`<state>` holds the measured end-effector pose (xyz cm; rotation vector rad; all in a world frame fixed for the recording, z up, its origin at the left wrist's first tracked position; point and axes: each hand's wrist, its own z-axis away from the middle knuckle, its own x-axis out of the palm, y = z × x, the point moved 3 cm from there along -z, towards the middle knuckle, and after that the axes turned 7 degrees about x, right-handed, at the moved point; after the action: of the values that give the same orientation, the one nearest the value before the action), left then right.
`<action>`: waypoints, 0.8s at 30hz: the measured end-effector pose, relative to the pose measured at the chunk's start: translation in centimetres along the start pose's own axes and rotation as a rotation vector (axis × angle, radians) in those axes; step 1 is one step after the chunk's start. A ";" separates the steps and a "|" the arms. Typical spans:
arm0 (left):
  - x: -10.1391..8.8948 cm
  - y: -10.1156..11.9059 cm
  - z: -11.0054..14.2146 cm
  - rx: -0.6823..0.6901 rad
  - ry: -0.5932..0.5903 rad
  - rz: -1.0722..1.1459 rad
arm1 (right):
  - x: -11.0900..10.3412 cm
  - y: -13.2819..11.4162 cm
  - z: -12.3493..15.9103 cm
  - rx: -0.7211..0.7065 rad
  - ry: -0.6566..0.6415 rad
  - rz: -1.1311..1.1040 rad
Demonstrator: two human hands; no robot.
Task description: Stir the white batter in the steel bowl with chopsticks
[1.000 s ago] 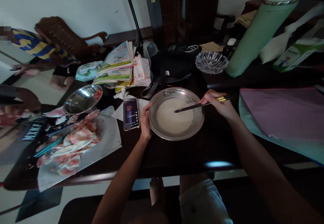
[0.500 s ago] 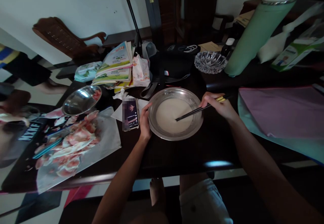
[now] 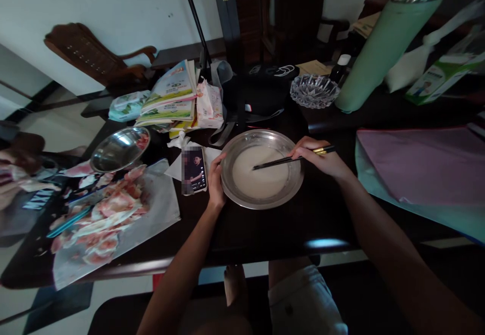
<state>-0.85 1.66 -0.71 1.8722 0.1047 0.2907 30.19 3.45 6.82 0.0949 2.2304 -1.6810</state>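
Observation:
A shallow metal bowl [image 3: 235, 194] of pale batter sits on the dark table in front of me. My left hand [image 3: 215, 182] grips the bowl's left rim with curled fingers. My right hand [image 3: 317, 156] is closed on a pair of dark chopsticks [image 3: 278, 161] with gold ends, at the bowl's right rim. The chopstick tips rest in the batter near the bowl's middle. A phone [image 3: 194, 170] with a lit screen lies just left of my left hand, on white tissue.
An empty steel bowl [image 3: 118, 149] and a plastic sheet of pink meat slices [image 3: 102, 219] lie at the left. Books [image 3: 170, 95], a black cap [image 3: 257, 97], a glass ashtray [image 3: 313, 91] and a green flask [image 3: 382, 47] stand behind. A pink folder [image 3: 420, 165] lies at right.
The chopstick tips have swung through the batter, first toward me, then back up and left. A person at the far left has walked out of view. My left hand has stayed on the rim.

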 end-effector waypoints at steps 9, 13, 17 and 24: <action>-0.1 -0.3 -0.1 0.007 -0.002 -0.005 | 0.0 0.0 0.0 -0.005 -0.025 -0.001; -0.1 -0.5 -0.1 -0.001 -0.008 0.011 | -0.6 0.2 0.0 0.002 0.101 -0.020; -0.1 -0.3 -0.1 0.002 -0.003 0.012 | -0.4 0.3 0.1 0.025 0.034 -0.088; -0.1 0.0 -0.1 0.002 -0.010 -0.008 | -0.5 0.3 0.0 0.000 0.097 -0.019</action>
<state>-0.92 1.71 -0.71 1.8742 0.1060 0.2755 30.74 3.66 6.67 0.1599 2.3082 -1.7209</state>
